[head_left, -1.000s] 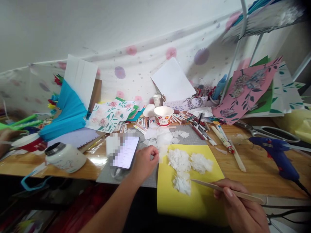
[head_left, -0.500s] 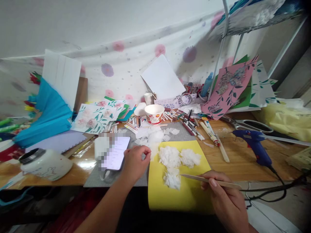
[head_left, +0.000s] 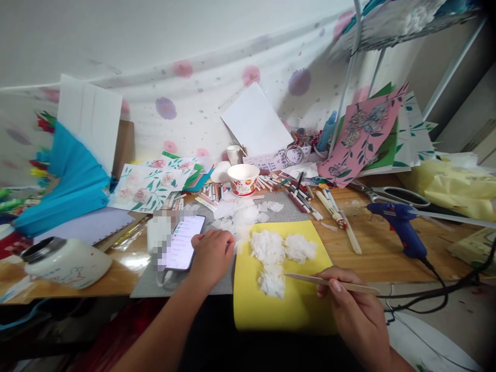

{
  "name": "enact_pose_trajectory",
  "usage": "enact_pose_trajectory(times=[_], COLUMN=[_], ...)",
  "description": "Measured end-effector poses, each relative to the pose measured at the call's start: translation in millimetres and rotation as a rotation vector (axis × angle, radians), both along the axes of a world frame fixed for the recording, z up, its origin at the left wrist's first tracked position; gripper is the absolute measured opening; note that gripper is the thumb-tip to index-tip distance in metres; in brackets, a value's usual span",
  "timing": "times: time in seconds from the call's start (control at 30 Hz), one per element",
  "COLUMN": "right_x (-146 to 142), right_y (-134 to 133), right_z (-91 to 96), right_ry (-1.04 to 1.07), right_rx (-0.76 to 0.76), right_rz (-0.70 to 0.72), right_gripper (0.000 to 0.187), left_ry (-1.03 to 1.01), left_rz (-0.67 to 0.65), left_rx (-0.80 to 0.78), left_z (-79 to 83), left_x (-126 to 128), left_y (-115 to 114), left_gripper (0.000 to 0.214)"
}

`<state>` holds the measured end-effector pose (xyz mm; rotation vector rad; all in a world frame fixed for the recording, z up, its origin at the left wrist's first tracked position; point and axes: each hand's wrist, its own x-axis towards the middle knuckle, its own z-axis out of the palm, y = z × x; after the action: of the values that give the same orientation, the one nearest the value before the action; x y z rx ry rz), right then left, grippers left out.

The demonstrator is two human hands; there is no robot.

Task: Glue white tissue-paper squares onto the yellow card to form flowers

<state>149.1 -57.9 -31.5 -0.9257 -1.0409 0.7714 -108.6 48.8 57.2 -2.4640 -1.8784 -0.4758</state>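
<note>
In my right hand [head_left: 351,305] is a flat wooden craft stick [head_left: 337,283], gripped between thumb and fingers. Its pointed end reaches left to the edge of the lowest of three crumpled white tissue paper clumps [head_left: 272,281]. These clumps sit on a yellow sheet of paper [head_left: 306,310], whose front edge bends over the table's edge. My left hand [head_left: 213,258] is palm down with fingers curled in, beside the right edge of a phone [head_left: 183,240] with a lit screen. One knuckle or fingertip overlaps the phone's edge; I see nothing held there.
Torn white paper pieces [head_left: 248,214] lie behind the yellow sheet, near a paper bowl [head_left: 244,181] and scattered markers [head_left: 304,199]. On the right are a blue glue gun [head_left: 401,222] with its cord and large scissors [head_left: 391,195]. A white jar [head_left: 70,263] lies tipped at left.
The phone's screen now shows different content. My left hand has shifted slightly, with a knuckle or finger now over the phone's edge. The right hand keeps the stick in nearly the same place.
</note>
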Motion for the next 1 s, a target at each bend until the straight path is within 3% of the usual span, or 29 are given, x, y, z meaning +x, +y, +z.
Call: enact_pose_trajectory(times=[0.13,0.3,0.5,0.63,0.83,1.0], right_x=[-1.1,-2.4,-3.1,-4.2,-11.7,-13.8], right_y=[-0.1,-0.1,1.1,0.8,1.7,2.5], right_z=[3.0,9.2,14.3,15.4,27.8,28.0], right_ry=[0.015,-0.014,-0.075,-0.045,0.292,0.131], right_rx=[0.018,0.039,0.036,0.03,0.18,0.128], right_rz=[0.026,0.023,0.046,0.04,-0.071,-0.005], right_gripper=[0.015,0.015,0.015,0.014,0.015,0.016], left_ry=[-0.04,-0.147,-0.207,-0.135,-0.033,0.007], left_rz=[-0.033,-0.388,-0.541,-0.571,-0.577,-0.595], left_rx=[0.062,0.195,0.148,0.178,0.216,0.233], left_z=[6.0,9.1,-1.1,-5.3,-8.4,-7.8], left_x=[3.7,26.5,45.2,48.0,47.1,46.3], left_y=[-7.1,-32.7,-50.6,-53.4,-54.3,-55.4], left_gripper=[0.013,0.017,0.017,0.019,0.019,0.023])
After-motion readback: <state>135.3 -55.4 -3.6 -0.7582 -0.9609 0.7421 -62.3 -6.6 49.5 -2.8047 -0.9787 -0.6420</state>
